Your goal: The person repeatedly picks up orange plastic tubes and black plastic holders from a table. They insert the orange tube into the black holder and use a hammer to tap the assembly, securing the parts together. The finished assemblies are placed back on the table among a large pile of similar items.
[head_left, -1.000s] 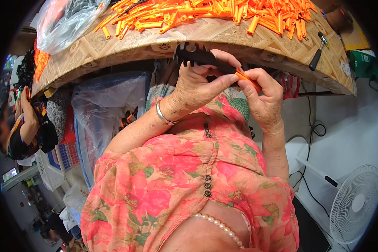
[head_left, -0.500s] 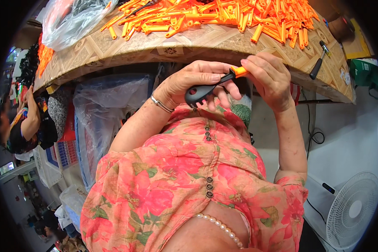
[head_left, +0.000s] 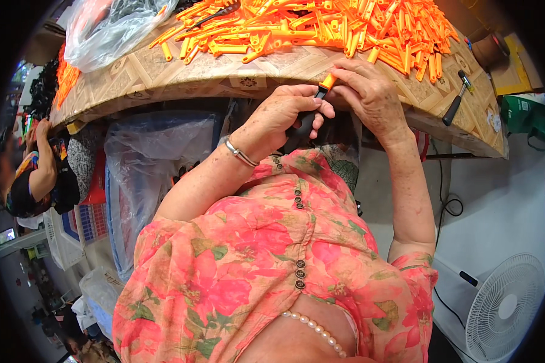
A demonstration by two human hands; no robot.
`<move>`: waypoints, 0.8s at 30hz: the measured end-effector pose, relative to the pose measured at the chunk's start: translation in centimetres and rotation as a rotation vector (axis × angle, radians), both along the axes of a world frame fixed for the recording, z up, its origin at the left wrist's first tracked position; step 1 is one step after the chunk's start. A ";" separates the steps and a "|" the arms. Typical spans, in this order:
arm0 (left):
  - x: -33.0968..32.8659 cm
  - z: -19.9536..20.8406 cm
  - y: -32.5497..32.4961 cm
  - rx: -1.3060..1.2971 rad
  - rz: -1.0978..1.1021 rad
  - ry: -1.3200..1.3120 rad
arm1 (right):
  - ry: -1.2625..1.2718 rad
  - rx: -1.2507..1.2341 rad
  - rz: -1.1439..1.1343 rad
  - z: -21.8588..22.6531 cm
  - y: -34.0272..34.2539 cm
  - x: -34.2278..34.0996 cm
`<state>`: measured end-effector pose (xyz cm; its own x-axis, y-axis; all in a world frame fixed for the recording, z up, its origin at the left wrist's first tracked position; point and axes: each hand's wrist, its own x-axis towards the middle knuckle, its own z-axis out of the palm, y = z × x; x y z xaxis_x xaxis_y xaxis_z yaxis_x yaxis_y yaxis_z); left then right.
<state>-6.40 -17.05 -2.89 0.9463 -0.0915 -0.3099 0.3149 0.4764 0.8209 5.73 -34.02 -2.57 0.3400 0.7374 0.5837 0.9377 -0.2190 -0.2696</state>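
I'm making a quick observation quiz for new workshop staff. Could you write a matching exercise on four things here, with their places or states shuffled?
Things
1. Black utensil
2. Orange pieces
3. Hammer
4. Fan

Places and states
A. Heaped along the far side of the table
B. White, at the picture's lower right
C. Held in the person's left hand
D. Lying near the table's right end, dark handle toward the near edge

Right pairs: 1-C, 2-A, 3-D, 4-B
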 end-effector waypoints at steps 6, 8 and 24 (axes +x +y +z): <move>0.0 0.1 0.0 0.009 0.022 0.024 | -0.198 0.073 -0.667 0.6 -7.8 2.8; 0.2 0.4 -0.1 0.044 0.024 0.022 | -0.128 -0.020 -0.913 0.7 -10.8 4.0; 0.4 0.3 -1.1 0.138 0.105 0.066 | 0.924 0.422 -0.617 1.8 -15.2 2.5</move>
<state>-6.04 -18.14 -2.55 0.9257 0.0545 -0.3742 0.3245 0.3940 0.8599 8.23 -49.21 -0.75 0.9901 0.1097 0.0881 0.1172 -0.2970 -0.9477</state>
